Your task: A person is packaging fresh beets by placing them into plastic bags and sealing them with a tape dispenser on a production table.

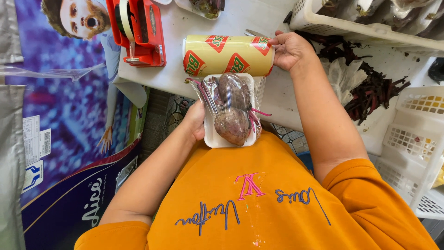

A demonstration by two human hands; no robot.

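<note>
Two beets (233, 109) lie on a white tray (212, 137) under cling film, just past the table (185, 55) edge. Left hand (196, 121) grips the tray's side. Right hand (289, 48) holds the end of the yellow film roll (226, 55). Red tape dispenser (138, 32) stands apart; baskets (407, 139) crowd the right.
</note>
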